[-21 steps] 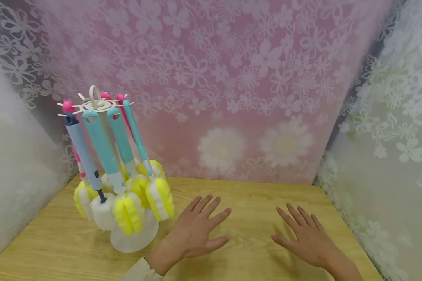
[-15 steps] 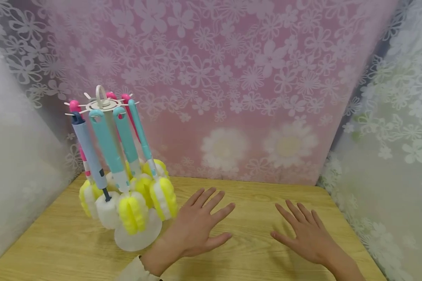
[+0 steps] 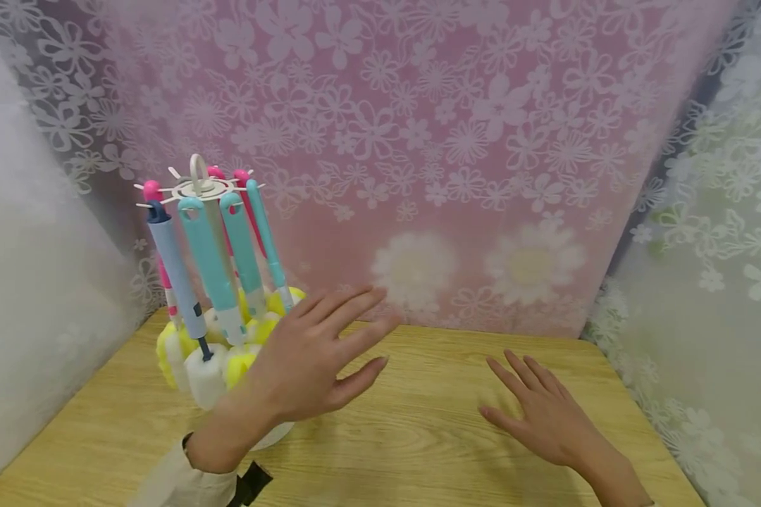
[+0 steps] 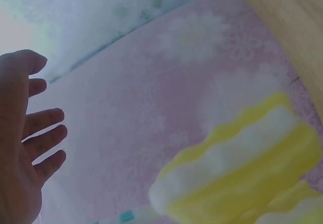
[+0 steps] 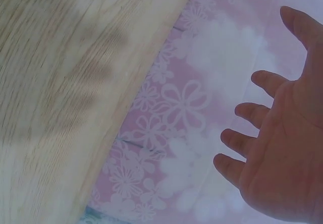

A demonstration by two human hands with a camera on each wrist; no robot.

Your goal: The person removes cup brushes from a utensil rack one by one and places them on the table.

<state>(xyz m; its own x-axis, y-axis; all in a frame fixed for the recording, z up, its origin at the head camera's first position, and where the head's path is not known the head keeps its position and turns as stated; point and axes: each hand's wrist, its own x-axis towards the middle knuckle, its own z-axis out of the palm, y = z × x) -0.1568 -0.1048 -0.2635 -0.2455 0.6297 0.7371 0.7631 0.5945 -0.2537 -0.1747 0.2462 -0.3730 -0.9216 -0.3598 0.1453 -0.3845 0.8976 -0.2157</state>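
Note:
My left hand (image 3: 307,359) is raised over the table with fingers extended and slightly blurred, holding nothing. In the head view it overlaps the front of a white hanging rack (image 3: 204,189) and hides some sponge heads. Sponge bottle brushes hang from the rack's prongs: teal-handled brushes (image 3: 212,260), pink ones behind, and a blue-handled brush (image 3: 176,274) with a white head (image 3: 205,377). The left wrist view shows a yellow-and-white sponge head (image 4: 237,158) beside the hand. My right hand (image 3: 545,415) hovers with fingers spread above the table's right side, touching nothing.
The wooden table (image 3: 418,422) ends at a pink flowered backdrop (image 3: 418,141). A pale flowered sheet (image 3: 716,310) borders the right side, and a whitish sheet (image 3: 57,282) the left. A dark strap (image 3: 250,484) shows at the left sleeve.
My left hand has lifted and moved left across the brushes' sponge heads. The right hand shifts slightly up and left. The whole rack appears further right as the head view turns.

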